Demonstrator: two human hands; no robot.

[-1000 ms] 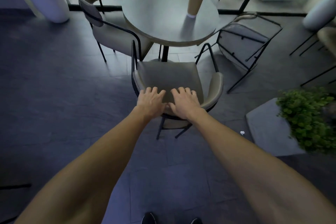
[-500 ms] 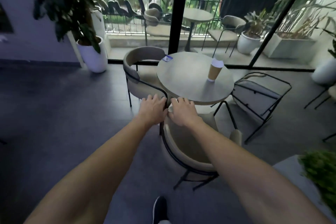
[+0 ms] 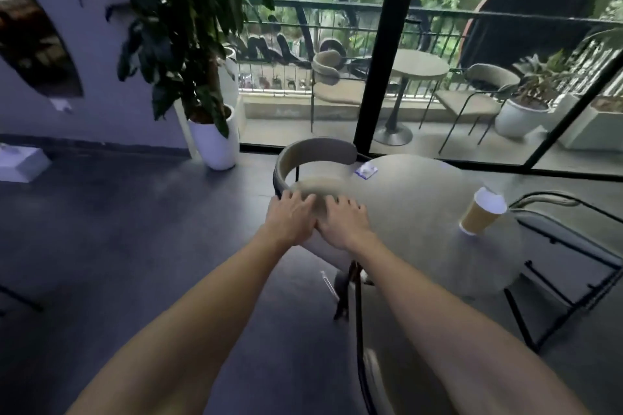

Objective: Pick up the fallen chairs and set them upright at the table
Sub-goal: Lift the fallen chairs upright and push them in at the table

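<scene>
Since the earlier frames, your view is tilting up from the floor to the window, and the chair (image 3: 332, 248) under your hands is coming up with it, its backrest now level with the table (image 3: 418, 212) edge. You are gripping that blurred backrest with both hands side by side: left hand (image 3: 291, 219) and right hand (image 3: 344, 224) are lying palm-down over its top, fingers curled forward over the rim, thumbs nearly touching. Below the grip, a dark chair leg (image 3: 360, 330) is running down toward you; how the feet are sitting cannot be told. Just beyond your fingertips, a second chair (image 3: 315, 153) is standing upright against the table's far-left side. Right of the grip, a paper cup (image 3: 482, 216) is standing on the table, and a small blue card (image 3: 365, 171) is lying beyond your right hand. Farther right, a third chair (image 3: 569, 246) is lying tipped on its side on the floor, beside the table.
</scene>
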